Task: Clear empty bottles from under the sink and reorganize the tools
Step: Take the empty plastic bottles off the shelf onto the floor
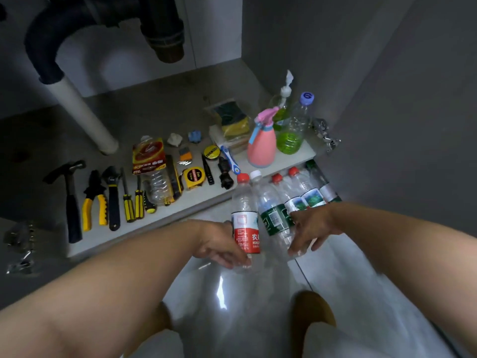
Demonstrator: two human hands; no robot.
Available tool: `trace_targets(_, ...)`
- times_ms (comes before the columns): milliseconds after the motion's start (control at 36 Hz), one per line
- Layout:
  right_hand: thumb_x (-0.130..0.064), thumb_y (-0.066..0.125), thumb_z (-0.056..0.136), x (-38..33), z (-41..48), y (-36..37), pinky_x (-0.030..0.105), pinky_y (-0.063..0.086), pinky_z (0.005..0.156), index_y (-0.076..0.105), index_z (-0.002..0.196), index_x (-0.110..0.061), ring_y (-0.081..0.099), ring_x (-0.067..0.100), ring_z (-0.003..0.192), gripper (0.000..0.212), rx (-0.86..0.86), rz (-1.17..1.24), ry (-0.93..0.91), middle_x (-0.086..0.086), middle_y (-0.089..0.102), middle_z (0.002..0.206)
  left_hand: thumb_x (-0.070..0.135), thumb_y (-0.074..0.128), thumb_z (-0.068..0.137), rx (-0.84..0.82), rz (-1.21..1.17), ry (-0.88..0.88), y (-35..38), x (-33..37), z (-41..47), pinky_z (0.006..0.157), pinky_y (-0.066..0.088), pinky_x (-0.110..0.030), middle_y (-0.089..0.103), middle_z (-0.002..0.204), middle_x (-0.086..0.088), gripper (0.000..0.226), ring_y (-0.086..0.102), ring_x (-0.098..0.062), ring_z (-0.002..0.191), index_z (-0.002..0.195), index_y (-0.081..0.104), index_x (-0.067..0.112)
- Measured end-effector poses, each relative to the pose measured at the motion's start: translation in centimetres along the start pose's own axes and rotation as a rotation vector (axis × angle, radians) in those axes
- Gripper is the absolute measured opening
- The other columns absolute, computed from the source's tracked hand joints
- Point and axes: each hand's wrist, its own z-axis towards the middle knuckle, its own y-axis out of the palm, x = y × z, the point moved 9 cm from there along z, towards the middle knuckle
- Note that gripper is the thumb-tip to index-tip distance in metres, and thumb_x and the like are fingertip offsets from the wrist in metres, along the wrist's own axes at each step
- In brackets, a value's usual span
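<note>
A clear plastic bottle with red cap and red label (pixel 245 228) is gripped low by the left hand (pixel 222 245). A white-capped clear bottle with green label (pixel 273 218) is grasped by the right hand (pixel 313 228). Both are just off the white cabinet floor's (pixel 160 215) front edge, near its right corner. They are best carried upright, lightly squeezed, and set beside the 2 red-capped bottles (pixel 300 193) there.

Grey cabinet walls (pixel 387 73); dark drain pipe (pixel 44 47) overhead; glossy pale tile floor (pixel 348 280) with light glare (pixel 222 288).
</note>
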Motion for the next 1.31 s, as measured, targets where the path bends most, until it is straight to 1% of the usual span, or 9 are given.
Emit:
trace_targets(111,-0.021,0.089,0.071,2.8,0.2,-0.9,0.039,0.061,0.083,0.024,0.148,-0.019,0.071,0.021,0.097,0.101,0.076,-0.017,0.069,0.007,0.069,0.107,0.005,0.085,0.076,0.031,0.046,-0.011,1.2,0.6,2.1,0.099,0.056,-0.041,0.067,0.124,-0.011,0.078,0.068,-0.024,0.112,0.138,0.041,0.017)
trace_targets(222,-0.022,0.086,0.075,5.0,0.3,-2.9,0.041,0.061,0.081,0.015,0.151,-0.017,0.066,0.025,0.102,0.104,0.223,-0.036,0.137,0.010,0.056,0.131,0.007,0.088,0.073,0.097,-0.009,0.007,1.5,1.9,4.1,0.094,0.059,-0.042,0.065,0.123,-0.012,0.084,0.069,-0.026,0.108,0.138,0.036,0.016)
trace_targets(472,-0.035,0.081,0.071,6.3,-0.8,-6.8,0.037,0.055,0.088,0.037,0.138,-0.011,0.063,0.030,0.109,0.084,0.664,-0.221,0.169,0.009,0.063,0.123,0.022,0.090,0.072,0.182,-0.117,0.052,3.0,5.0,7.1,0.086,0.062,-0.039,0.057,0.126,-0.007,0.100,0.067,-0.022,0.106,0.147,0.023,0.016)
trace_targets(583,-0.031,0.081,0.074,7.1,-0.9,-7.1,0.039,0.054,0.090,0.037,0.137,-0.010,0.063,0.032,0.111,0.080,0.704,-0.259,0.237,0.011,0.062,0.123,0.023,0.090,0.072,0.207,-0.127,0.069,4.3,6.4,8.6,0.087,0.061,-0.045,0.061,0.124,-0.011,0.108,0.069,-0.026,0.107,0.152,0.018,0.013)
trace_targets(750,-0.025,0.078,0.077,9.0,-0.5,-6.3,0.041,0.053,0.096,0.039,0.139,-0.006,0.060,0.033,0.118,0.076,0.642,-0.309,0.326,0.014,0.059,0.130,0.024,0.089,0.074,0.210,-0.109,0.049,6.0,7.6,10.4,0.084,0.062,-0.046,0.062,0.123,-0.015,0.086,0.070,-0.029,0.104,0.140,0.036,0.010)
trace_targets(917,-0.025,0.071,0.084,8.9,-0.9,-7.0,0.042,0.052,0.098,0.035,0.142,-0.005,0.058,0.036,0.120,0.071,0.695,-0.326,0.272,0.019,0.054,0.133,0.028,0.090,0.073,0.286,-0.171,0.009,6.0,8.6,10.8,0.040,0.050,-0.022,0.060,0.108,-0.011,0.074,0.065,-0.021,0.085,0.123,0.036,0.015)
trace_targets(1111,-0.024,0.072,0.085,8.8,-0.6,-6.6,0.042,0.051,0.099,0.031,0.143,-0.007,0.058,0.036,0.119,0.073,0.758,-0.196,0.173,0.019,0.051,0.135,0.027,0.088,0.076,0.323,-0.209,-0.024,6.5,9.1,11.7,0.056,0.055,-0.027,0.061,0.125,-0.014,0.080,0.067,-0.028,0.108,0.137,0.038,0.011)
trace_targets(1250,-0.023,0.067,0.089,8.7,-0.4,-6.7,0.044,0.049,0.102,0.022,0.150,-0.008,0.055,0.037,0.122,0.078,0.782,-0.145,0.118,0.021,0.044,0.140,0.026,0.082,0.082,0.365,-0.267,0.013,5.9,8.9,11.9,0.043,0.050,-0.021,0.066,0.113,-0.012,0.082,0.067,-0.018,0.084,0.146,0.035,0.006)
trace_targets(1306,-0.023,0.068,0.089,8.7,-0.4,-6.7,0.044,0.048,0.103,0.022,0.150,-0.008,0.054,0.037,0.123,0.077,0.779,-0.135,0.106,0.021,0.042,0.142,0.026,0.082,0.082,0.405,-0.258,0.030,5.1,8.6,12.2,0.052,0.054,-0.023,0.064,0.119,-0.014,0.086,0.067,-0.020,0.090,0.148,0.031,0.005)
